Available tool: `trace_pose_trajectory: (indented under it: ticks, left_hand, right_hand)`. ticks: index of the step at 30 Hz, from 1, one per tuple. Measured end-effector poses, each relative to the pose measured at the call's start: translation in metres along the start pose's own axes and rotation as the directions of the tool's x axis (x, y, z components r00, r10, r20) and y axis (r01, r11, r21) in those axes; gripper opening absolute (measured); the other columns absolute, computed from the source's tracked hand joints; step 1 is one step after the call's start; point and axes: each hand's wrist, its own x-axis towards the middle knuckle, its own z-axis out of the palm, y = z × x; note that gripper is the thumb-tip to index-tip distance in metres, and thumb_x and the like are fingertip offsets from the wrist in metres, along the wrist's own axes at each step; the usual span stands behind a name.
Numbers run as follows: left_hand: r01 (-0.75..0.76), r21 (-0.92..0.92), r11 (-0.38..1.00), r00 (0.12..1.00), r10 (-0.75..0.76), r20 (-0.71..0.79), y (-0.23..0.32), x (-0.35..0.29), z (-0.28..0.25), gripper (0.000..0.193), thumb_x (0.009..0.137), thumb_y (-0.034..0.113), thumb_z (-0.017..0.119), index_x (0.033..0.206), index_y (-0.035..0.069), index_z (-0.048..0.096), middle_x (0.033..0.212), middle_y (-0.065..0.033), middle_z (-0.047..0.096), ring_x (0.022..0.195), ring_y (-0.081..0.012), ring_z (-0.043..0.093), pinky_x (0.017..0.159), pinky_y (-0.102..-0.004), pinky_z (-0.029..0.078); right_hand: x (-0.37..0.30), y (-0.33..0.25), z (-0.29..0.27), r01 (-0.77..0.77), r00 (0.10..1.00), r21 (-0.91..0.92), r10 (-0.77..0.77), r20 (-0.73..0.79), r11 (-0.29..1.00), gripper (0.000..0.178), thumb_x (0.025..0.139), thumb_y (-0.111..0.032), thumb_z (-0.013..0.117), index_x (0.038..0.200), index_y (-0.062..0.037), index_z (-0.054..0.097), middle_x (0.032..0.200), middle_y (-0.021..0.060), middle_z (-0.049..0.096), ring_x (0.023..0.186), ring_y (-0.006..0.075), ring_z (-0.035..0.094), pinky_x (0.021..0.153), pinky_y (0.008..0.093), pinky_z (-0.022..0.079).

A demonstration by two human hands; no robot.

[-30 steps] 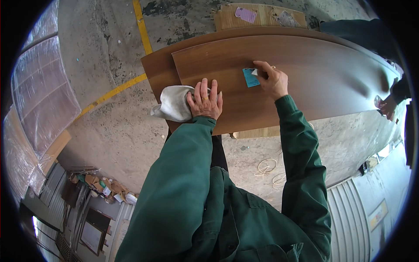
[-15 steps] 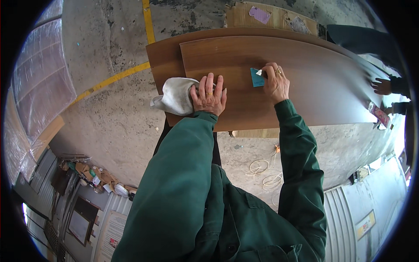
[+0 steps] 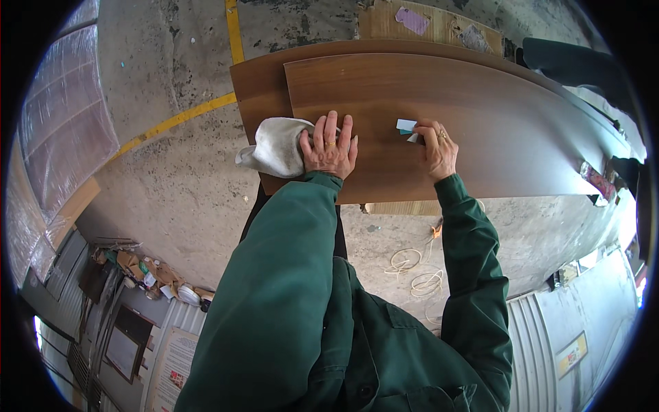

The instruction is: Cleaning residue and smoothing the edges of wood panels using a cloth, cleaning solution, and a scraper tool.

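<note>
Two brown wood-grain panels lie stacked, the smaller upper panel set in from the left end of the lower panel. My left hand rests on the upper panel, palm down and fingers stretched out. A grey-white cloth lies bunched against that hand's outer side, partly tucked by its little finger. Farther right, my right hand is closed, pinching a small teal-and-white label over the panel's middle. The label looks folded, with white uppermost; the fingers hide part of it.
At the far right are another person's dark sleeve and a pinkish object at the panel's end. A worn board shows beyond the panels. Coiled pale cord lies on the floor. Plastic-wrapped goods stand left.
The teal label, flat on the panel before, now shows mostly white and looks folded up. My right hand has shifted slightly nearer. The other person's hand at the far right has moved back.
</note>
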Motion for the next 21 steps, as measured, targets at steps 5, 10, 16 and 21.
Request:
trace_pose_trajectory:
  ticks: [5,10,16,21]
  left_hand:
    - [-0.008,0.006,1.0,1.0,0.008,0.005,0.001,0.0,0.0,0.046,0.075,0.032,0.056,0.118,0.018,0.046,0.125,-0.0063,0.037,0.113,-0.0224,0.036,0.089,-0.0481,0.028]
    - [-0.006,0.026,1.0,1.0,0.006,0.003,0.0,-0.001,-0.001,0.047,0.075,0.033,0.056,0.119,0.019,0.045,0.125,-0.0057,0.036,0.113,-0.0222,0.037,0.089,-0.0481,0.028]
    - [-0.006,0.05,0.999,1.0,0.005,0.011,-0.001,-0.004,0.005,0.048,0.075,0.037,0.055,0.119,0.021,0.045,0.128,-0.0042,0.034,0.115,-0.0205,0.034,0.089,-0.0492,0.027]
    - [-0.025,0.042,0.999,1.0,0.025,-0.001,-0.001,-0.002,0.003,0.046,0.077,0.036,0.054,0.119,0.02,0.045,0.128,-0.0053,0.035,0.115,-0.0215,0.035,0.089,-0.0491,0.027]
  right_hand:
    - [-0.012,-0.004,-0.01,0.06,0.998,0.036,-0.06,-0.01,0.998,0.029,0.06,0.003,0.054,0.086,-0.0089,0.05,0.089,0.0042,0.055,0.08,0.0235,0.056,0.059,0.0327,0.048]
    - [-0.026,-0.03,-0.033,0.104,0.993,0.102,-0.098,-0.067,0.989,0.031,0.057,0.007,0.055,0.084,-0.007,0.049,0.086,0.0063,0.055,0.073,0.0251,0.057,0.057,0.0323,0.047]
    - [-0.05,-0.059,-0.046,-0.376,0.879,0.272,0.434,-0.199,0.886,0.018,0.071,0.007,0.057,0.084,-0.0043,0.051,0.08,0.0082,0.055,0.062,0.0164,0.053,0.054,0.0241,0.042]
    - [-0.11,-0.076,-0.02,-0.473,0.372,0.824,0.918,-0.135,0.313,0.011,0.079,-0.003,0.06,0.081,-0.0058,0.05,0.071,0.0021,0.054,0.057,0.0059,0.048,0.052,0.0185,0.038]
